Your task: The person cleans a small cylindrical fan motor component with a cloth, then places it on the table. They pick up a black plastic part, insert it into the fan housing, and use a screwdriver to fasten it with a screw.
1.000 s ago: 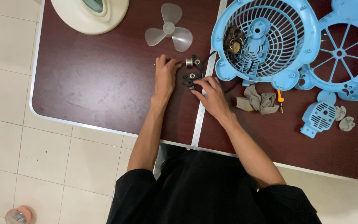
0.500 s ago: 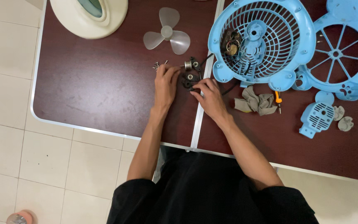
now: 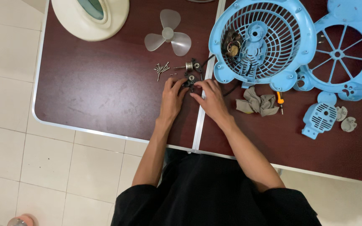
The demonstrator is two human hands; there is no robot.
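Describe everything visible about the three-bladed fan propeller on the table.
The fan propeller is translucent pale grey plastic, with three rounded blades around a small round hub. It lies flat on the dark brown table, between the cream round housing and the blue fan grille. Nothing touches it; both hands work below it.

Small black motor part (image 3: 189,80), flat on dark-red tabletop
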